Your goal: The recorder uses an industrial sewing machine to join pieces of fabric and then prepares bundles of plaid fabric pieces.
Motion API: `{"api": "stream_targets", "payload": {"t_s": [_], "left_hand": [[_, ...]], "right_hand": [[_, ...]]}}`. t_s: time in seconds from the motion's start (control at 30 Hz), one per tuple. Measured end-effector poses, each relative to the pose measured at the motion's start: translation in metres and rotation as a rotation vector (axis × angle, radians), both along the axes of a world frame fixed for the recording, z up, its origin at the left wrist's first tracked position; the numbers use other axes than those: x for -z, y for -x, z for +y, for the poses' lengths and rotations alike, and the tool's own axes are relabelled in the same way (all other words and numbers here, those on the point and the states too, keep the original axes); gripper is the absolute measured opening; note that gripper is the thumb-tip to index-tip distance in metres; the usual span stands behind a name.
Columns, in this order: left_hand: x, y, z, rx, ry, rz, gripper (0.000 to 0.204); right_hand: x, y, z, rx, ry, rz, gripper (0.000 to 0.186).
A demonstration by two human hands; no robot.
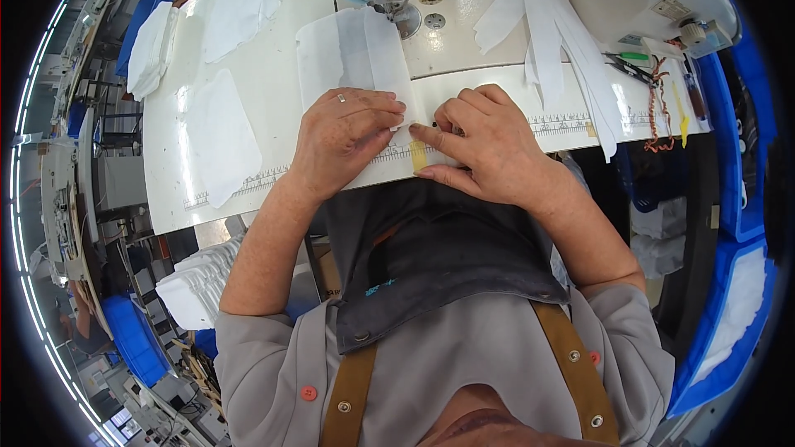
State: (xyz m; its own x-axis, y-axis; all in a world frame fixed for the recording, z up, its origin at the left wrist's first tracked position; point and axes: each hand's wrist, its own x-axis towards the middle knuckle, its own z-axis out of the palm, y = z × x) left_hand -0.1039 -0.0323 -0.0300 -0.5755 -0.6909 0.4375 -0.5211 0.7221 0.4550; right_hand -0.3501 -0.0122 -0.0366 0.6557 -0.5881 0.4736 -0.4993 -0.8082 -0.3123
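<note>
A white fabric piece [319, 58] with a greyish translucent strip [356, 50] on it lies on the sewing table, its far end by the presser foot of a sewing machine [406, 16]. My left hand [344, 136] rests on its near part, with thumb and fingertips pinched at the near right corner. Close by on the right is my right hand [489, 145]. Its index fingertip meets that corner, the thumb lies apart at the table edge, and the other fingers curl round a small dark thing, mostly hidden. Yellow tape [418, 156] shows between index finger and thumb.
White fabric pieces [224, 132] lie on the left of the table [281, 124]; long white strips [563, 41] lie on the right. Green-handled scissors [633, 56] and a twisted cord [658, 108] sit at the right end. A white stack [199, 285] and blue bins [720, 323] stand lower.
</note>
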Motion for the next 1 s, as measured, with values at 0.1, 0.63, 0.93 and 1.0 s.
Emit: {"api": "stream_targets", "payload": {"t_s": [0.1,0.63,0.93,1.0], "left_hand": [[0.002,0.000,0.000,0.001,0.011,-0.023,0.027],[-0.012,0.000,0.007,0.053,0.063,-0.136,0.022],[-0.006,-0.002,-0.034,-0.120,0.022,-0.142,0.036],[-0.006,-0.002,-0.041,-0.099,-0.031,-0.235,0.038]], "right_hand": [[0.000,0.001,0.001,-0.007,0.004,0.009,0.043],[-0.007,-0.003,-0.009,-0.004,-0.167,-0.128,0.025],[-0.009,-0.003,-0.022,-0.036,-0.061,-0.060,0.020],[-0.011,-0.002,-0.025,-0.054,-0.106,-0.039,0.018]]}}
